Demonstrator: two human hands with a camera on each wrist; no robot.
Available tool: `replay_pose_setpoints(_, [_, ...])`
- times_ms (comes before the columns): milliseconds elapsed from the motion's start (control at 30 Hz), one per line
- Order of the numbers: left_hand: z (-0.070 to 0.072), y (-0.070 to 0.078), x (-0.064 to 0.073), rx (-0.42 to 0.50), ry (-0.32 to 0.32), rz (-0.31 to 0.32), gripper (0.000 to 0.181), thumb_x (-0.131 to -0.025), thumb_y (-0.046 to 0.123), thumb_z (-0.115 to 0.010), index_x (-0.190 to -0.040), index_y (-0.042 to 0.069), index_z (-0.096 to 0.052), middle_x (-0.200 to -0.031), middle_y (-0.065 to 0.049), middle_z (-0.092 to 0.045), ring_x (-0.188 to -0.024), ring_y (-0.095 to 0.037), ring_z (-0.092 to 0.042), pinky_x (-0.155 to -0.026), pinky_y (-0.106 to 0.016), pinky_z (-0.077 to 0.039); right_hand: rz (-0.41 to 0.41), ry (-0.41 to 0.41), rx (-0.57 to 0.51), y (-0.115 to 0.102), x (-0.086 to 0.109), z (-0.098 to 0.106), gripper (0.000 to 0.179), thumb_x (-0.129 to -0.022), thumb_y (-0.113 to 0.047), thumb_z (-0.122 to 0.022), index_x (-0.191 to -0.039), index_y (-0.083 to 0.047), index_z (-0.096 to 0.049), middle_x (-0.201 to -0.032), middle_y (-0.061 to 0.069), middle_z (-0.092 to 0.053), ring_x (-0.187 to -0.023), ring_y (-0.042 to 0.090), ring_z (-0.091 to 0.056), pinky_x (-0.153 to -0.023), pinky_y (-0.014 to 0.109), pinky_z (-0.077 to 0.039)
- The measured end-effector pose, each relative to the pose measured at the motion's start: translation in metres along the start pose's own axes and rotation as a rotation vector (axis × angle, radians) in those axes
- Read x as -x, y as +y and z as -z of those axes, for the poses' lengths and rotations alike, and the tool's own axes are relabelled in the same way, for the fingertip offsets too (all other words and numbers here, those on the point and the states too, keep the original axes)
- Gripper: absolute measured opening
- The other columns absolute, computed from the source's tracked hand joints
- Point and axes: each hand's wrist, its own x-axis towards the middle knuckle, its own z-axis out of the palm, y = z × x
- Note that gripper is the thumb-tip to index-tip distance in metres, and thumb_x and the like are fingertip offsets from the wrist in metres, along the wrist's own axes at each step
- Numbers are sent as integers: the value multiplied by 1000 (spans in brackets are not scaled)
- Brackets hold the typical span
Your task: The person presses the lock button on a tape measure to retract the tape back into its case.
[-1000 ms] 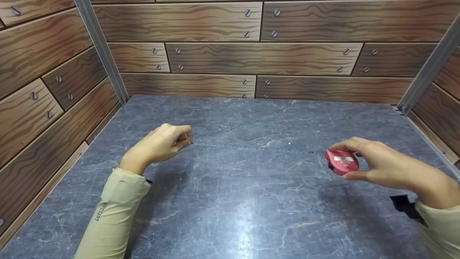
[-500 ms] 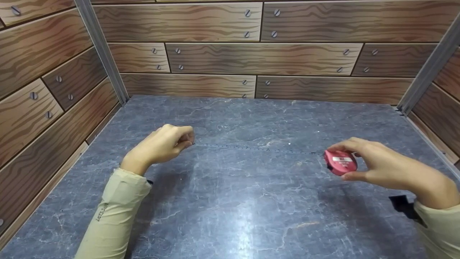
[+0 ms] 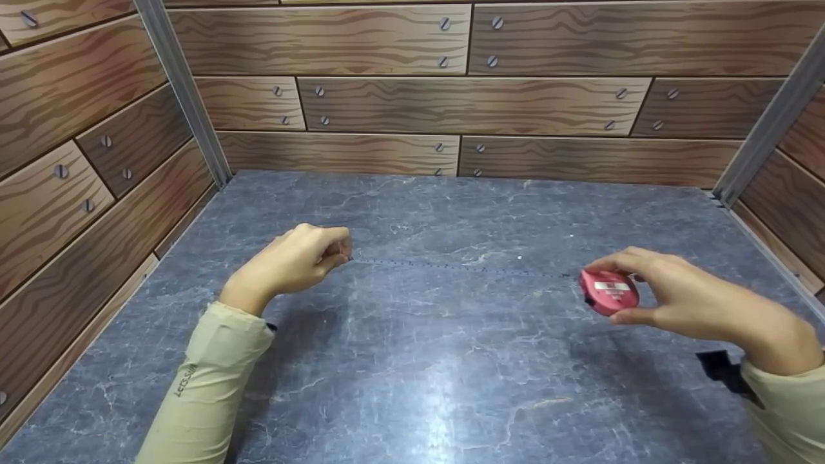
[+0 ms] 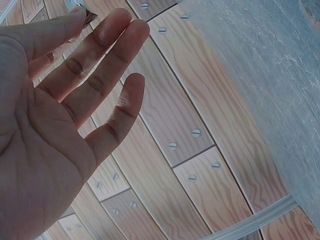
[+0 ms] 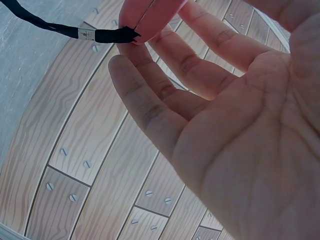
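Note:
My right hand (image 3: 683, 290) grips a red tape measure (image 3: 609, 293) by its rounded case, thumb below and fingers over the top. A pale label marks its face, and in the right wrist view a black strap (image 5: 107, 36) hangs from the case. Between the hands the thin blade (image 3: 464, 266) stretches above the table, hard to make out against the dark surface. At its far end my left hand (image 3: 293, 261) pinches the metal tip (image 4: 90, 18) between thumb and index finger; the other fingers are spread loosely in the left wrist view.
A dark blue marbled tabletop (image 3: 399, 361) lies beneath both hands, with a bright light reflection near the front. Wood-patterned walls (image 3: 477, 103) close off the back and both sides, with grey metal posts (image 3: 184, 90) at the corners.
Both hands have drifted slightly towards each other, the left hand a little right and the right hand with the tape measure a little left. The grips are the same.

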Motion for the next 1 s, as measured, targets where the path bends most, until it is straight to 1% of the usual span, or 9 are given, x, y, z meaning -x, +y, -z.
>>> replay_pose_setpoints(233, [0, 2, 0, 2, -5, 0, 9, -103, 10, -69, -95, 13, -67, -74, 3, -59, -66, -10, -49, -60, -30, -43, 12, 12, 7, 0, 0, 0, 64, -84, -21, -93, -141, -12, -66, -130, 4, -71, -115, 20, -66, -91, 38, -58])
replay_pose_setpoints(500, [-1, 5, -2, -15, -9, -5, 8, -103, 10, -69, -96, 13, -67, -74, 3, -57, -66, -11, -49, -61, -31, -43, 13, 14, 4, -1, 1, -2, 66, -84, -22, -93, -142, -11, -65, -132, 7, -71, -117, 26, -68, -92, 41, -58])
replay_pose_setpoints(700, [-2, 6, -2, -11, -16, -13, 8, -103, 10, -68, -97, 13, -67, -75, 3, -60, -66, -11, -50, -63, -32, -45, 20, 20, 7, -1, 1, -2, 66, -83, -20, -93, -142, -10, -65, -132, 9, -72, -117, 28, -69, -93, 44, -59])
replay_pose_setpoints(900, [-3, 6, -3, -7, -12, -23, 9, -103, 8, -67, -96, 13, -67, -76, 4, -63, -66, -10, -50, -64, -32, -46, 2, -1, -5, -3, 0, -1, 66, -84, -22, -92, -143, -10, -64, -134, 11, -71, -118, 29, -69, -94, 44, -58])
replay_pose_setpoints(1000, [-4, 6, -3, 3, -10, -37, 8, -102, 7, -67, -96, 12, -67, -78, 2, -65, -67, -10, -52, -64, -33, -48, 11, -7, -13, -3, -2, -2, 66, -84, -23, -92, -143, -9, -64, -134, 12, -70, -118, 31, -69, -94, 45, -58])
